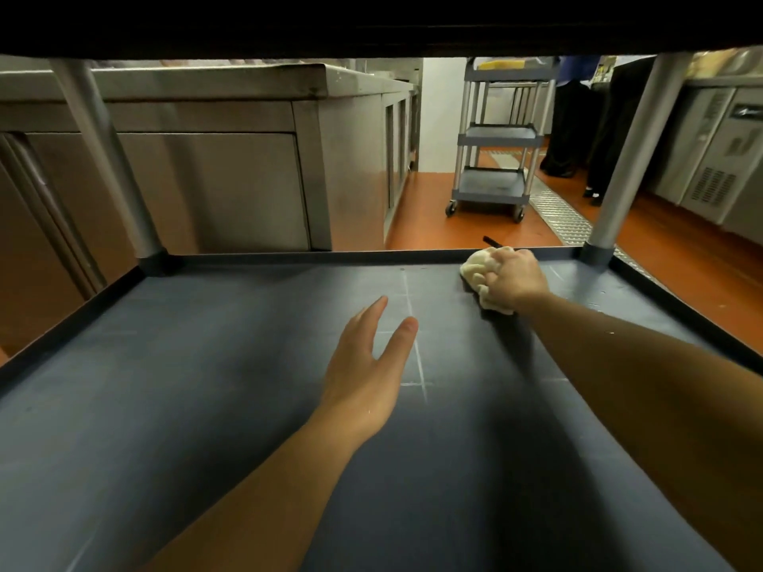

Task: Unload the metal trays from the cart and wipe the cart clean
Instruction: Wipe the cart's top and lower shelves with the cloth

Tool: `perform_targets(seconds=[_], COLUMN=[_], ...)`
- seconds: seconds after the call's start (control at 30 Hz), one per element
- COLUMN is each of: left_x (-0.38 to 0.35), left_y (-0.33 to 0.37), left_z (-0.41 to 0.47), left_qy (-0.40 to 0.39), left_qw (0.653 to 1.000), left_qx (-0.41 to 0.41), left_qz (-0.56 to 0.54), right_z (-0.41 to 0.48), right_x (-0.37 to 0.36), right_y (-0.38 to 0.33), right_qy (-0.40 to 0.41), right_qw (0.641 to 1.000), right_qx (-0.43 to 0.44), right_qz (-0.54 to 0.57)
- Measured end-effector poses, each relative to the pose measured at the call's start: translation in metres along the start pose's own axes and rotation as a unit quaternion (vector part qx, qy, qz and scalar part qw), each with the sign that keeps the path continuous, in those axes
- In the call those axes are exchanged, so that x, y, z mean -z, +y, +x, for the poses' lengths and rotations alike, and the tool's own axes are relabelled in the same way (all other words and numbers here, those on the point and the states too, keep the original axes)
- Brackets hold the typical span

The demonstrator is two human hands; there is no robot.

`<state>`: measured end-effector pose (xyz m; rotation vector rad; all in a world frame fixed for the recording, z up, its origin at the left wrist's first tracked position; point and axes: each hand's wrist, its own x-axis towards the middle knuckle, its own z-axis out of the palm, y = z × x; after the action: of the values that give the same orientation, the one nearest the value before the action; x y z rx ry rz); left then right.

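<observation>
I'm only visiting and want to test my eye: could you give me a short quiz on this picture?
1. True or false: the left hand grips the cloth.
2. Which hand presses the cloth on the cart shelf? A) left B) right
3. Fill in: beyond the shelf, on the orange floor, stands a second ____.
Key: 1 false, it is open and holds nothing; 2 B, the right hand; 3 cart.

1. The left hand and the left forearm are bare as far as they show.
2. The right hand and the right forearm are bare in the same way.
3. A few tiny shiny drops sit on the left wrist.
</observation>
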<state>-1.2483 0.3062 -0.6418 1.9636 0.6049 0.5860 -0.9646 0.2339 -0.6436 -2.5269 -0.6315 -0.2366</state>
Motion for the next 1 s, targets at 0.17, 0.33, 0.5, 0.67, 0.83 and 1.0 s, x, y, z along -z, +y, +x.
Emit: perform_targets(seconds=[0.17, 0.33, 0.5, 0.67, 0.83, 1.0], left_x=[-0.013, -0.017, -0.014, -0.002, 0.029, 0.074], left_y=[0.003, 0.005, 0.007, 0.007, 0.000, -0.019], left_z=[-0.005, -0.017, -0.036, -0.059, -0.082, -0.110], left_qy=[-0.029, -0.033, -0.039, -0.041, -0.040, -0.005], left_qw=[1.000, 0.999, 0.998, 0.997, 0.998, 1.000], left_qx=[-0.004, -0.016, -0.029, -0.033, -0.025, -0.021], left_qz=[-0.009, -0.034, -0.046, -0.057, -0.035, 0.008], right_z=[-0.010, -0.042, -0.089, -0.133, -0.173, -0.221], right_x=[0.039, 0.082, 0.109, 0.111, 0.085, 0.041], right_y=[0.056, 0.107, 0.128, 0.101, 0.031, -0.079], right_qy=[0.011, 0.010, 0.036, -0.004, -0.021, -0.051], right_qw=[0.997, 0.989, 0.983, 0.983, 0.998, 0.996], right_qx=[-0.039, -0.102, -0.136, -0.102, -0.051, 0.074], right_qz=[-0.059, -0.108, -0.117, -0.152, -0.030, -0.027])
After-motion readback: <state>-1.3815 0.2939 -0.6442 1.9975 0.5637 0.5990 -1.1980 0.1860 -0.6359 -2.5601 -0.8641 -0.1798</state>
